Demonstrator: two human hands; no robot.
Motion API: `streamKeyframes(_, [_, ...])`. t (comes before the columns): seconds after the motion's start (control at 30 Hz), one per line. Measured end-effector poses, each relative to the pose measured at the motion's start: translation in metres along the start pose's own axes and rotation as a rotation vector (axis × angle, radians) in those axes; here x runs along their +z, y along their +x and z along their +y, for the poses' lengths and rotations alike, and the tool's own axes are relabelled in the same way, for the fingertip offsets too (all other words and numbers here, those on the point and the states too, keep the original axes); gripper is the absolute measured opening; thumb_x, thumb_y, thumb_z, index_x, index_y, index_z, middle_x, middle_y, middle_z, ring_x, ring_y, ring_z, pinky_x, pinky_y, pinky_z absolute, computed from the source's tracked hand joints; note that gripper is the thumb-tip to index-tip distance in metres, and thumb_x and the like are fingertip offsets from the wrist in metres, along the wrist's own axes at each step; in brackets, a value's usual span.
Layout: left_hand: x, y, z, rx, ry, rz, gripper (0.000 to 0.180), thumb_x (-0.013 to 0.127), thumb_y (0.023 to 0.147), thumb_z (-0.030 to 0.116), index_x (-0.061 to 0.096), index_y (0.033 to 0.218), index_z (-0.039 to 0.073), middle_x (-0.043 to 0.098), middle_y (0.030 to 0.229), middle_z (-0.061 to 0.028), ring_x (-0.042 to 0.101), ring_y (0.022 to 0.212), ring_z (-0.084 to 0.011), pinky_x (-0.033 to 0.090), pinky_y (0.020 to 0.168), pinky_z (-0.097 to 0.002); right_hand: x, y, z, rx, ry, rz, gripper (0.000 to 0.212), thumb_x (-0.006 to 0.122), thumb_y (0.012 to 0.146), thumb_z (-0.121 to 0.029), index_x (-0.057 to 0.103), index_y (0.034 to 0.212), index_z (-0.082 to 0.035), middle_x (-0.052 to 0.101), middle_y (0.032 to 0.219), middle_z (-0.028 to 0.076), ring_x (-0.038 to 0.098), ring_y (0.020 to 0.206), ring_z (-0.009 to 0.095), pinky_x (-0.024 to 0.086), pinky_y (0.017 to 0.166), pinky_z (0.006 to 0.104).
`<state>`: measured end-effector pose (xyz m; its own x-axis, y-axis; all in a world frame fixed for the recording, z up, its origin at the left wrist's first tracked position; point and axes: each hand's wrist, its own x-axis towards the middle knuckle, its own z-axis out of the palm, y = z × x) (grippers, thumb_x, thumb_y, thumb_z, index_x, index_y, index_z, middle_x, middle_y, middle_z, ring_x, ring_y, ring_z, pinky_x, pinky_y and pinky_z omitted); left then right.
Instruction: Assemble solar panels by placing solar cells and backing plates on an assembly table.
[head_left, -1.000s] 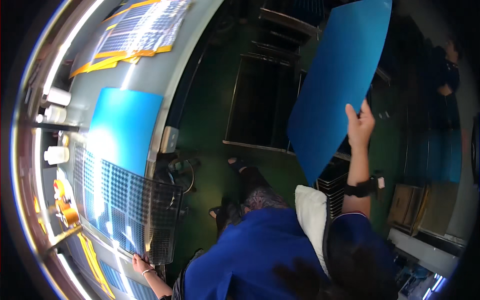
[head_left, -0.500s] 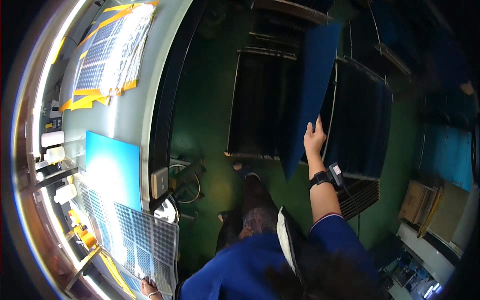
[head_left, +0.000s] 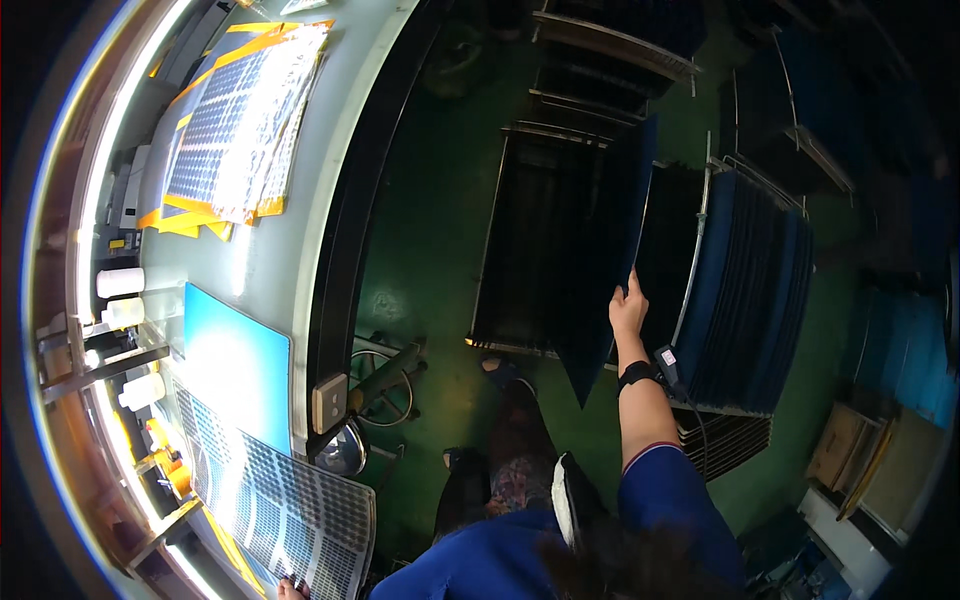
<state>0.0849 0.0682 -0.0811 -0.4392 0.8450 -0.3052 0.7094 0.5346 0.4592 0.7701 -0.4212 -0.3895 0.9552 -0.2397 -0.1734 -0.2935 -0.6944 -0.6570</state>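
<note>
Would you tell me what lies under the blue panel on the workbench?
The blue panel lies flat on the grey workbench. Its near end is overlapped by a gridded cell sheet, which the left hand touches. Whatever lies beneath the panel is covered.

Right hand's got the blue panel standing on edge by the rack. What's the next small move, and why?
Probably ease the blue panel further into the rack: the right hand holds its edge, and it stands upright beside the stacked panels. The left hand rests on the gridded sheet.
</note>
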Motion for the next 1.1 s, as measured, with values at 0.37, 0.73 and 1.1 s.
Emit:
streamKeyframes(0.37, [-0.019, -0.011, 0.014, 0.096, 0.132, 0.089, 0.021, 0.054, 0.089, 0.011, 0.065, 0.106, 0.006, 0.068, 0.094, -0.0091, 0.064, 0.079, -0.0207, 0.052, 0.068, -0.0319, 0.035, 0.046, 0.014, 0.042, -0.306, -0.283, 0.074, 0.055, 0.088, -0.015, 0.012, 0.147, -0.012, 0.028, 0.139, 0.034, 0.046, 0.117, 0.046, 0.045, 0.089, 0.0421])
streamKeyframes(0.73, [-0.029, -0.068, 0.001, 0.880, 1.118, 0.701, 0.020, 0.056, 0.089, 0.012, 0.067, 0.105, 0.008, 0.069, 0.091, -0.0091, 0.065, 0.079, -0.0216, 0.053, 0.072, -0.0343, 0.029, -0.085, -0.086, -0.288, 0.061, -0.144, 0.062, 0.061, 0.079, -0.011, 0.033, 0.133, 0.002, 0.039, 0.130, 0.026, 0.035, 0.124, 0.039, 0.029, 0.105, 0.0435])
streamKeyframes(1.1, [0.085, -0.075, -0.031, 1.170, 0.491, 0.121, 0.039, 0.042, 0.078, -0.011, 0.060, 0.113, -0.002, 0.064, 0.104, -0.0188, 0.062, 0.094, -0.0366, 0.049, 0.081, -0.0401, 0.005, -0.018, 0.008, 0.320, -0.278, -0.135, 0.087, 0.070, 0.077, -0.034, 0.024, 0.138, 0.007, 0.049, 0.126, 0.029, 0.049, 0.118, 0.039, 0.040, 0.099, 0.0407])
